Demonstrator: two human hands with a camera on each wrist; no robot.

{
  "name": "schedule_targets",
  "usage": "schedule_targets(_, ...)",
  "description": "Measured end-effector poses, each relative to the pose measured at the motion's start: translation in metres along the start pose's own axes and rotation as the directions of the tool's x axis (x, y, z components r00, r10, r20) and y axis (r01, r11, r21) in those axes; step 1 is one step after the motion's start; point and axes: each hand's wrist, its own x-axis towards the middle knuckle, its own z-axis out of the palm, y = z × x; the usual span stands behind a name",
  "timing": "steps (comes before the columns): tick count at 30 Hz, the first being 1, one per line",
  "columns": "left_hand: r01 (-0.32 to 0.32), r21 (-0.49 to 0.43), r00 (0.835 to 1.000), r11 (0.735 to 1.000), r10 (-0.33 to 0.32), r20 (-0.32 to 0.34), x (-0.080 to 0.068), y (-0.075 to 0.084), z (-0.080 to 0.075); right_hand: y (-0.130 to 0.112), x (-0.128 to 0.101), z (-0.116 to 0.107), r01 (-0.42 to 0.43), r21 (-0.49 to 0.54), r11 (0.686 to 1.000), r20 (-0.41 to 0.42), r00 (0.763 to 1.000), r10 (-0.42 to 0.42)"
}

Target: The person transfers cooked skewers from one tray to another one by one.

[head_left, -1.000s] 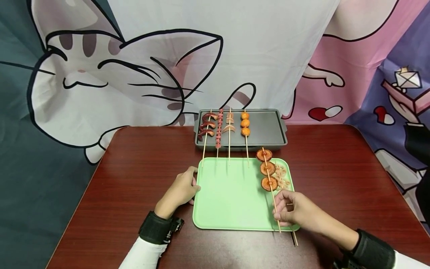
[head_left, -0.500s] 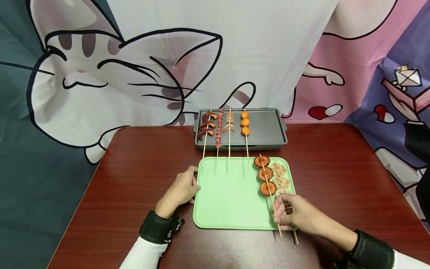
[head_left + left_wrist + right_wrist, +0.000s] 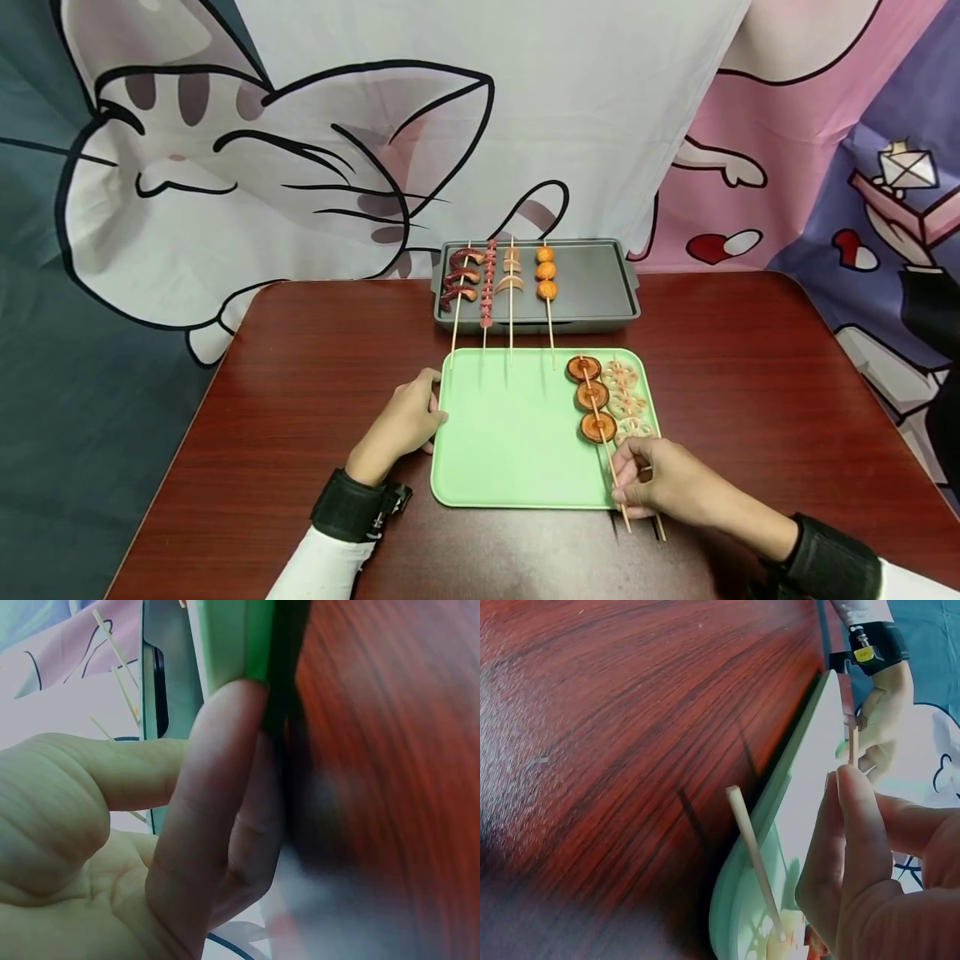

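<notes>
The fingertips [image 3: 624,482] of the right hand [image 3: 663,483] are pinched on the bare stick of the mushroom skewer [image 3: 597,419], low on its near part, and the rest of the fingers are curled in around it. From that grip the skewer runs away and slightly left, its long axis near-to-far, with three brown slices threaded on the far half over the right side of the green tray [image 3: 510,442]; the near tip sticks out past the tray's near rim over the table [image 3: 300,375]. Just to its right a lotus-root skewer [image 3: 628,406] lies parallel, close alongside, its stick passing under the same hand. The left hand [image 3: 401,425] is well apart from the skewers; its fingers are curled against the tray's left rim, gripping the edge as the left wrist view shows. The middle and left of the tray are bare. Beyond the far rim the grey tray [image 3: 600,287] holds four skewers [image 3: 501,283] on its left half, their sticks overhanging toward the green tray, while its right half is bare.
</notes>
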Motion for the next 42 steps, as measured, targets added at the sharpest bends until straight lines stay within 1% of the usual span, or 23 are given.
schedule_targets(2,0.003,-0.001,1.000,1.000,-0.003,0.002,0.000,0.000,0.000,0.000,-0.001,0.001,0.004,-0.030,1.000,-0.013,1.000,-0.004)
schedule_targets(5,0.006,0.002,1.000,1.000,-0.006,0.006,0.000,-0.001,0.000,0.002,-0.001,0.002,0.011,-0.103,0.995,-0.043,0.999,-0.015)
schedule_targets(8,0.009,0.001,1.000,1.000,-0.009,0.009,0.000,-0.001,-0.001,0.004,-0.001,0.004,0.014,-0.196,0.980,-0.072,0.997,-0.028)
schedule_targets(12,0.009,0.000,1.000,1.000,-0.009,0.010,0.000,0.000,-0.001,0.006,0.000,0.006,0.038,-0.317,0.948,-0.101,0.992,-0.073)
schedule_targets(15,0.009,0.007,1.000,1.000,-0.009,0.007,0.000,0.000,-0.001,0.006,0.000,0.007,0.065,-0.387,0.920,-0.112,0.987,-0.116)
schedule_targets(17,0.009,0.008,1.000,1.000,-0.009,0.006,0.000,0.000,0.000,0.006,0.000,0.008,0.065,-0.425,0.903,-0.122,0.984,-0.128)
schedule_targets(22,0.011,0.005,1.000,1.000,-0.011,0.007,0.000,0.001,0.000,0.007,0.001,0.010,0.054,-0.484,0.873,-0.140,0.981,-0.138)
schedule_targets(24,0.012,0.006,1.000,1.000,-0.012,0.006,0.000,0.001,0.000,0.008,0.001,0.011,0.063,-0.500,0.864,-0.138,0.979,-0.151)
schedule_targets(29,0.009,0.005,1.000,1.000,-0.009,0.004,0.000,0.001,0.000,0.007,0.000,0.011,0.080,-0.530,0.844,-0.114,0.980,-0.165)
schedule_targets(33,0.009,0.005,1.000,1.000,-0.009,0.002,0.000,0.000,0.001,0.002,0.000,0.007,0.093,-0.548,0.831,-0.097,0.980,-0.173)
schedule_targets(37,0.010,0.004,1.000,1.000,-0.010,0.005,0.001,0.000,0.001,-0.005,0.002,-0.001,0.111,-0.600,0.793,-0.110,0.969,-0.219)
schedule_targets(40,0.009,0.003,1.000,1.000,-0.009,0.004,0.001,0.000,0.001,-0.012,0.004,-0.007,0.120,-0.628,0.769,-0.126,0.960,-0.252)
schedule_targets(42,0.009,0.003,1.000,1.000,-0.009,0.001,0.001,0.000,0.001,-0.017,0.006,-0.010,0.128,-0.631,0.765,-0.129,0.955,-0.266)
